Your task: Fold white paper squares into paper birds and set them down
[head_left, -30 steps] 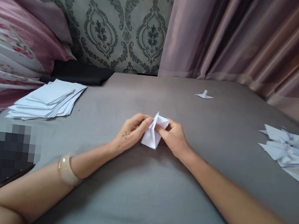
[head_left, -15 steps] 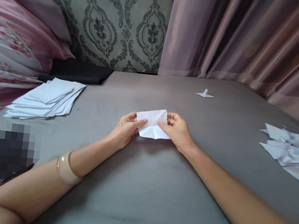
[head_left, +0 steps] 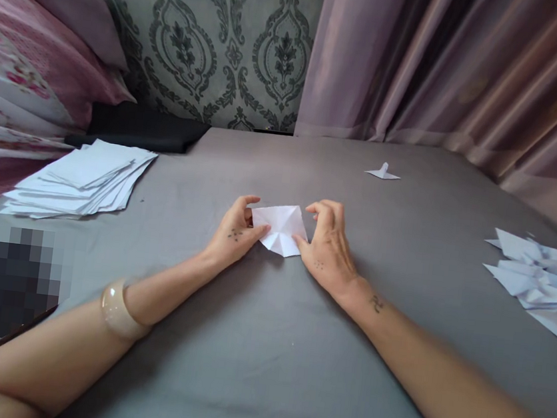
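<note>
A small creased sheet of white paper is held up a little over the grey cloth, its folds meeting near the lower middle. My left hand pinches its left edge, thumb in front; the fingers behind are partly hidden, and the index finger sticks out above. At the lower right corner, the thumb of my right hand touches the paper. The right fingers are raised and curved, apart from the thumb and the paper.
A stack of white sheets lies at the left, near a folded black cloth. Several folded paper pieces are heaped at the right. One folded paper piece sits at the back. Pink curtains hang behind.
My right fingers have lifted off the paper's right edge and spread from the thumb. The paper has turned slightly and shifted left. My left index finger has risen.
</note>
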The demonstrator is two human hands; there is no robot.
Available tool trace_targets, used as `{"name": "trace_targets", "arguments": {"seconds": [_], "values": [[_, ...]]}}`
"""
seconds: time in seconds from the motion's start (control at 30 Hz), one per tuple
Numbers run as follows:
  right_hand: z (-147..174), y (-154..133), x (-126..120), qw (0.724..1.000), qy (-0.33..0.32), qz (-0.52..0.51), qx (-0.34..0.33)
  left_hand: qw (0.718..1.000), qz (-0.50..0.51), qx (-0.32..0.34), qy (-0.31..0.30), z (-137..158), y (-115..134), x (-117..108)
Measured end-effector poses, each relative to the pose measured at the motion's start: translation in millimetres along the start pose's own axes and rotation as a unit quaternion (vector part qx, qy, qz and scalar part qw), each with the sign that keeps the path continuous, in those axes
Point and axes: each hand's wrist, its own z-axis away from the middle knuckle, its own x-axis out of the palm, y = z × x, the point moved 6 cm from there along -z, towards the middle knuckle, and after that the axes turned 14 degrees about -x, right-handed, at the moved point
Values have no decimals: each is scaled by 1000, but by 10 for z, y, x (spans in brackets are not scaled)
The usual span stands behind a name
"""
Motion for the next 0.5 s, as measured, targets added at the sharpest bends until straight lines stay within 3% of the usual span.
{"name": "trace_targets", "arguments": {"seconds": [0.17,0.3,0.4,0.5], "values": [[0,-128,101,990,-119,35,-66,997,-62,45,9,-80,-45,-38],[13,-109,177,981,-178,38,-74,986,-142,74,36,-95,-48,-51],[20,-85,197,976,-197,55,-69,961,-234,118,84,-37,46,-68],[23,-83,215,972,-215,63,-75,916,-343,176,106,65,155,-34]]}}
